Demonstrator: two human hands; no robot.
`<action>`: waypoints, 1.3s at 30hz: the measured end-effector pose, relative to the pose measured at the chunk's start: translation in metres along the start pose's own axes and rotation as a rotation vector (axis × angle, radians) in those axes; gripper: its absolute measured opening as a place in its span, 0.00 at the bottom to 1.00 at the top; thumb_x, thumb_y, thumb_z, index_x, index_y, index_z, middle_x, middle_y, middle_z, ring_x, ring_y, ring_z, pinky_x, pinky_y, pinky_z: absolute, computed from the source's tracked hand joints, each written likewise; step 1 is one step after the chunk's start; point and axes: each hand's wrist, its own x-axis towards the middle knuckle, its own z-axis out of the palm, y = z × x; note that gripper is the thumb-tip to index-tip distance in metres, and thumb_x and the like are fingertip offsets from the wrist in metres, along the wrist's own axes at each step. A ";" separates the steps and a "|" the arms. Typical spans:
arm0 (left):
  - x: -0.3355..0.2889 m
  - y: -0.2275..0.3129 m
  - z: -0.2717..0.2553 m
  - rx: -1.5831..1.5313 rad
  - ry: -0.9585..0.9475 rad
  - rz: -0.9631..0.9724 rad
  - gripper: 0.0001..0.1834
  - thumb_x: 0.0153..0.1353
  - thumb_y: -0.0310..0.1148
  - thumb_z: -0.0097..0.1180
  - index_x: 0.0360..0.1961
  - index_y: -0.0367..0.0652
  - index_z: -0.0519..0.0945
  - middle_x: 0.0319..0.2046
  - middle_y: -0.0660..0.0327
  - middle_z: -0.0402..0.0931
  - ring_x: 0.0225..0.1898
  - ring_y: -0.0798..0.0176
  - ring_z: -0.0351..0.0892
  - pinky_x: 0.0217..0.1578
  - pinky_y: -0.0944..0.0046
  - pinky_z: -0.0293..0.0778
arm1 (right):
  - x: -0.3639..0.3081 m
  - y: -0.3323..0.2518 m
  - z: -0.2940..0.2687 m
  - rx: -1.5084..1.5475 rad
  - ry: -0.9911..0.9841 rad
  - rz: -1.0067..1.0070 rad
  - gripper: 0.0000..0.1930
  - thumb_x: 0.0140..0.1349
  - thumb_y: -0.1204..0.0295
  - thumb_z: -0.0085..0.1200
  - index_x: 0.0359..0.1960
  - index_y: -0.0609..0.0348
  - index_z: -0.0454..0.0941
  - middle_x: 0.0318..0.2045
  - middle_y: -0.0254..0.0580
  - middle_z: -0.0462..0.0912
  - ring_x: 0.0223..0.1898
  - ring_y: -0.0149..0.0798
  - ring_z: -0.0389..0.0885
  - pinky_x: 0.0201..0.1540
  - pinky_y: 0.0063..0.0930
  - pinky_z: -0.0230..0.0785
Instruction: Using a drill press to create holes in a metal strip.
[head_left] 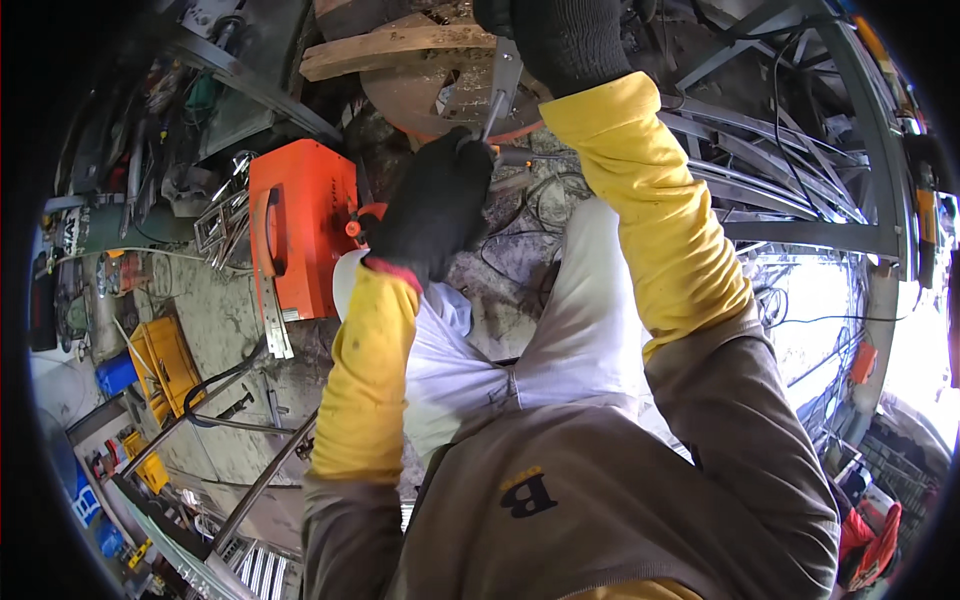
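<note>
Both of my hands wear black gloves with yellow sleeves behind them. My left hand (435, 205) is closed, with a thin metal rod (494, 115) rising from its fingertips. The rod's upper end meets a narrow flat metal piece (506, 72). My right hand (570, 45) curls over the top of that piece at the upper edge; its fingers are partly cut off there. Beneath the piece lies a round rusty metal disc (400, 95), with a wooden board (400, 50) across it. An orange-and-black handle (514, 156) shows just right of my left hand.
An orange metal box (305, 225) with a handle stands left of my left hand. Metal bars and a steel frame (810, 235) fill the right side. Cables (540, 205) lie on the floor between my legs. A yellow case (165, 365) is at the far left.
</note>
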 end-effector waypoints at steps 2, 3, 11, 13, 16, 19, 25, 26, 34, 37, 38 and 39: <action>0.014 0.022 -0.011 -0.924 -0.223 -0.582 0.17 0.79 0.41 0.45 0.39 0.39 0.78 0.32 0.59 0.78 0.28 0.64 0.77 0.27 0.63 0.72 | 0.001 -0.011 0.004 0.221 0.012 0.223 0.06 0.73 0.72 0.53 0.41 0.63 0.79 0.28 0.38 0.82 0.29 0.42 0.82 0.32 0.34 0.70; 0.015 0.020 -0.010 -1.160 -0.201 -0.523 0.16 0.79 0.41 0.46 0.40 0.40 0.79 0.31 0.61 0.77 0.27 0.67 0.75 0.26 0.65 0.70 | 0.008 -0.023 0.010 0.487 0.014 0.414 0.09 0.75 0.68 0.53 0.40 0.61 0.79 0.27 0.36 0.81 0.28 0.39 0.81 0.30 0.33 0.70; -0.101 0.039 -0.042 -0.927 -0.049 -0.823 0.12 0.75 0.40 0.50 0.45 0.44 0.79 0.23 0.66 0.73 0.17 0.71 0.71 0.17 0.68 0.66 | 0.011 -0.007 -0.013 1.121 0.020 0.931 0.18 0.78 0.50 0.52 0.36 0.50 0.79 0.22 0.28 0.74 0.17 0.27 0.69 0.20 0.23 0.60; -0.127 0.049 -0.053 -0.763 0.021 -0.816 0.12 0.75 0.40 0.51 0.44 0.43 0.80 0.23 0.65 0.74 0.17 0.71 0.72 0.18 0.68 0.67 | 0.016 -0.012 -0.006 1.002 0.078 0.957 0.20 0.77 0.48 0.52 0.36 0.50 0.78 0.21 0.29 0.74 0.16 0.28 0.69 0.19 0.23 0.59; -0.136 0.051 -0.048 -0.620 0.080 -0.807 0.12 0.75 0.39 0.52 0.42 0.42 0.80 0.23 0.64 0.74 0.18 0.72 0.73 0.18 0.69 0.67 | 0.019 -0.019 -0.004 1.038 0.058 0.967 0.20 0.77 0.48 0.52 0.36 0.50 0.78 0.21 0.28 0.73 0.16 0.28 0.69 0.19 0.23 0.59; -0.126 0.047 -0.039 -0.459 0.079 -0.664 0.10 0.73 0.36 0.54 0.38 0.40 0.78 0.23 0.55 0.77 0.20 0.57 0.78 0.22 0.62 0.71 | 0.017 -0.019 -0.004 1.053 0.005 0.926 0.20 0.77 0.48 0.52 0.35 0.50 0.79 0.22 0.28 0.73 0.17 0.27 0.69 0.20 0.23 0.59; -0.102 0.035 -0.035 -0.075 0.045 -0.361 0.10 0.72 0.34 0.53 0.40 0.38 0.77 0.26 0.48 0.76 0.25 0.46 0.78 0.25 0.55 0.71 | 0.015 -0.009 0.012 0.770 0.147 0.580 0.19 0.78 0.52 0.52 0.37 0.54 0.82 0.26 0.26 0.77 0.24 0.23 0.71 0.27 0.21 0.61; -0.104 0.027 -0.038 -0.008 0.011 -0.309 0.12 0.73 0.37 0.52 0.42 0.38 0.78 0.23 0.54 0.74 0.21 0.56 0.76 0.22 0.59 0.69 | 0.012 -0.013 0.006 0.800 0.133 0.676 0.19 0.78 0.53 0.52 0.38 0.54 0.83 0.27 0.26 0.78 0.24 0.23 0.71 0.28 0.21 0.62; -0.085 0.033 -0.043 0.356 0.084 -0.072 0.11 0.74 0.33 0.51 0.42 0.35 0.79 0.24 0.45 0.77 0.25 0.44 0.81 0.30 0.50 0.74 | 0.007 -0.020 0.004 0.844 0.059 0.791 0.19 0.78 0.55 0.52 0.37 0.58 0.84 0.24 0.28 0.78 0.26 0.25 0.73 0.29 0.25 0.64; -0.071 0.041 -0.047 0.331 0.010 -0.138 0.09 0.74 0.32 0.51 0.43 0.36 0.78 0.24 0.44 0.77 0.29 0.40 0.82 0.33 0.48 0.75 | 0.005 -0.020 0.003 0.740 0.062 0.739 0.20 0.78 0.57 0.52 0.37 0.61 0.83 0.24 0.30 0.79 0.26 0.27 0.75 0.29 0.26 0.66; -0.061 0.033 -0.041 0.279 -0.002 -0.127 0.09 0.74 0.32 0.51 0.43 0.36 0.78 0.23 0.45 0.77 0.28 0.41 0.82 0.32 0.49 0.75 | 0.003 -0.018 0.001 0.707 0.043 0.686 0.20 0.78 0.57 0.51 0.38 0.62 0.83 0.25 0.31 0.80 0.27 0.27 0.76 0.30 0.26 0.66; -0.054 0.025 -0.039 0.234 0.003 -0.131 0.09 0.74 0.32 0.51 0.43 0.37 0.78 0.23 0.47 0.77 0.27 0.43 0.81 0.31 0.50 0.75 | 0.006 -0.022 0.003 0.696 0.019 0.625 0.19 0.78 0.58 0.51 0.38 0.64 0.83 0.25 0.32 0.80 0.27 0.28 0.76 0.30 0.26 0.67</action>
